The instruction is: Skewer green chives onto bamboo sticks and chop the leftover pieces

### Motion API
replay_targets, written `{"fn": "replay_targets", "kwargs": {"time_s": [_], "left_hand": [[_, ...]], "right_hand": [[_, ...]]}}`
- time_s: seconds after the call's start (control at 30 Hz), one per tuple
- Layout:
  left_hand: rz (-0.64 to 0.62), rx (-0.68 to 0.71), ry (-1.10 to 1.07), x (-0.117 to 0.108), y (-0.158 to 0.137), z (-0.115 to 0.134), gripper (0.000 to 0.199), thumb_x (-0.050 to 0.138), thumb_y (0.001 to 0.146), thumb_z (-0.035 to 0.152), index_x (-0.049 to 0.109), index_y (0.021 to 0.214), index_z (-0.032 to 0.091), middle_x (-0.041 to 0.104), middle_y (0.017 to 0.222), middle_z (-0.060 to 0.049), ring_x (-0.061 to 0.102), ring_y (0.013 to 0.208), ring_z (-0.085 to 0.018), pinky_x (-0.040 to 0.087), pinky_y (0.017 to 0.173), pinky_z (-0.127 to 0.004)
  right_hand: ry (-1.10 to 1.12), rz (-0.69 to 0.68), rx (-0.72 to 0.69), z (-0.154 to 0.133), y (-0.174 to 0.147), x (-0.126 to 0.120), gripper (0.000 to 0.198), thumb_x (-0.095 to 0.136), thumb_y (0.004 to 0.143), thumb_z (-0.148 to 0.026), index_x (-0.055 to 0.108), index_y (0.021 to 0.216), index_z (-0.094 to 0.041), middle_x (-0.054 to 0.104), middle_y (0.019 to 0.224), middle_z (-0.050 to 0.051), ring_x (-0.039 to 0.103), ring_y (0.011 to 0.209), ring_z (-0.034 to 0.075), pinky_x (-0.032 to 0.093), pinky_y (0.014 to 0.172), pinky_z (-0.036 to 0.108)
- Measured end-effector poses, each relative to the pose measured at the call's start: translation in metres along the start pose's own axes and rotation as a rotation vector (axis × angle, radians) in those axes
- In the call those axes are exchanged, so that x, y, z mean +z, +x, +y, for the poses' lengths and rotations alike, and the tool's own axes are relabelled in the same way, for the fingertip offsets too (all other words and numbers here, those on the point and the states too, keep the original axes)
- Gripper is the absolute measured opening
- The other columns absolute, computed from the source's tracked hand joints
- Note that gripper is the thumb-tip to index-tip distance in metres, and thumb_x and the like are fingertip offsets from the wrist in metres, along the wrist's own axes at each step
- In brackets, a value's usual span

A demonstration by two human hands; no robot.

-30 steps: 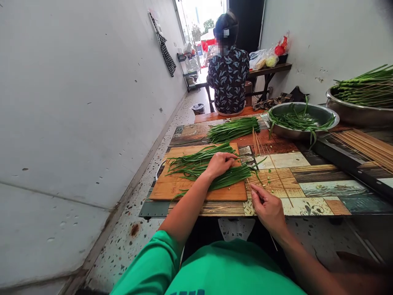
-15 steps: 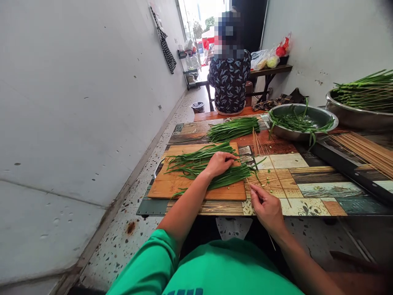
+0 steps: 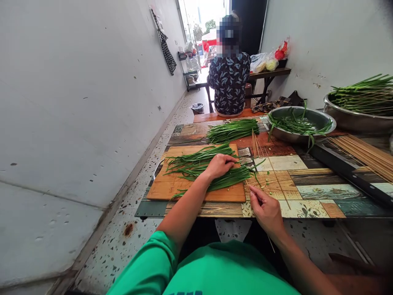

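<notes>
My right hand (image 3: 266, 209), fingers closed, holds a thin bamboo skewer (image 3: 247, 184) just off the near right corner of the wooden cutting board (image 3: 162, 190). The skewer's tip is at the chive ends, and its other end shows below my wrist. My left hand (image 3: 219, 166) lies over the garlic chives (image 3: 230, 178) on the board, its fingertips pinched at their right-hand ends. The exact stalks between those fingertips are hard to make out. A second row of chives (image 3: 208, 153) lies behind this hand.
Another chive bundle (image 3: 235, 130) lies behind the board, beside loose skewers (image 3: 255, 144). To the right are a knife (image 3: 353, 176), a pile of skewers (image 3: 365, 153), a metal bowl of leaves (image 3: 301, 137) and a bowl of skewered greens (image 3: 353, 112). A person (image 3: 230, 84) sits ahead, back turned.
Both hands stay almost where they were, with the skewer still in my right hand. The view has shifted slightly.
</notes>
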State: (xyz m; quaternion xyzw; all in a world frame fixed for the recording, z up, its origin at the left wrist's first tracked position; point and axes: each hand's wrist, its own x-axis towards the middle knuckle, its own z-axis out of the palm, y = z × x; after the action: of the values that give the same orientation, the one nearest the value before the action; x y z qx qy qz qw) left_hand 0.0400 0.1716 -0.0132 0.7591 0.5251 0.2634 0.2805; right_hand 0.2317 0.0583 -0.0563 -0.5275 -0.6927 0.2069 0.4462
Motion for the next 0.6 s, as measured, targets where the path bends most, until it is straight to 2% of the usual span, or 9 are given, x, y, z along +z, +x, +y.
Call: {"fn": "replay_targets", "kwargs": {"time_s": [0.13,0.17,0.3,0.33,0.47,0.53,0.6], "left_hand": [[-0.147,0.168,0.085,-0.015,-0.006,0.009,0.027,0.055,0.084,0.016,0.075,0.102,0.017,0.074,0.099,-0.005,0.065,0.091,-0.015,0.047,0.086,-0.022],[-0.150,0.194,0.123,-0.020,-0.007,0.011,0.027,0.055,0.084,0.017,0.075,0.102,0.020,0.073,0.101,-0.004,0.065,0.093,-0.015,0.046,0.088,-0.022],[-0.035,0.108,0.248,-0.039,-0.005,0.015,0.025,0.057,0.083,0.022,0.076,0.099,0.019,0.072,0.096,-0.006,0.062,0.088,-0.016,0.045,0.082,-0.024],[-0.063,0.099,0.237,-0.041,-0.005,0.016,0.025,0.058,0.083,0.025,0.076,0.098,0.017,0.072,0.093,-0.006,0.062,0.084,-0.016,0.045,0.079,-0.023],[-0.322,0.109,0.107,-0.039,-0.004,0.016,0.031,0.053,0.083,0.029,0.076,0.098,0.014,0.069,0.079,-0.001,0.056,0.068,-0.011,0.039,0.064,-0.020],[-0.373,0.058,0.105,-0.037,-0.004,0.014,0.032,0.052,0.080,0.024,0.075,0.098,0.012,0.066,0.071,0.001,0.050,0.061,-0.009,0.035,0.058,-0.019],[-0.364,0.018,0.125,-0.038,-0.003,0.013,0.031,0.052,0.077,0.022,0.075,0.095,0.011,0.062,0.067,0.002,0.046,0.060,-0.008,0.032,0.057,-0.019]], "right_hand": [[-0.024,0.024,-0.040,0.000,-0.001,0.001,0.032,0.048,0.089,-0.025,0.070,0.104,-0.008,0.074,0.092,0.012,0.071,0.072,0.019,0.057,0.061,0.025],[-0.039,0.034,-0.069,-0.001,-0.002,0.000,0.031,0.048,0.089,-0.024,0.070,0.105,-0.008,0.073,0.093,0.012,0.071,0.075,0.019,0.057,0.063,0.024],[-0.083,0.080,-0.278,-0.005,-0.007,-0.001,0.029,0.049,0.090,-0.016,0.067,0.111,-0.009,0.073,0.098,0.013,0.071,0.080,0.018,0.056,0.068,0.021],[-0.086,0.083,-0.339,-0.006,-0.008,-0.001,0.030,0.050,0.089,-0.013,0.066,0.115,-0.010,0.073,0.099,0.012,0.071,0.078,0.016,0.056,0.066,0.020],[-0.092,0.049,-0.503,-0.006,-0.013,0.001,0.043,0.051,0.089,-0.008,0.054,0.132,-0.014,0.073,0.097,0.011,0.070,0.068,0.014,0.054,0.061,0.020],[-0.092,0.044,-0.527,-0.006,-0.014,0.003,0.046,0.051,0.089,-0.008,0.050,0.135,-0.014,0.073,0.097,0.011,0.070,0.071,0.015,0.054,0.061,0.021],[-0.092,0.060,-0.507,-0.005,-0.014,0.005,0.046,0.050,0.090,-0.009,0.050,0.135,-0.014,0.073,0.099,0.012,0.071,0.072,0.015,0.054,0.061,0.021]]}}
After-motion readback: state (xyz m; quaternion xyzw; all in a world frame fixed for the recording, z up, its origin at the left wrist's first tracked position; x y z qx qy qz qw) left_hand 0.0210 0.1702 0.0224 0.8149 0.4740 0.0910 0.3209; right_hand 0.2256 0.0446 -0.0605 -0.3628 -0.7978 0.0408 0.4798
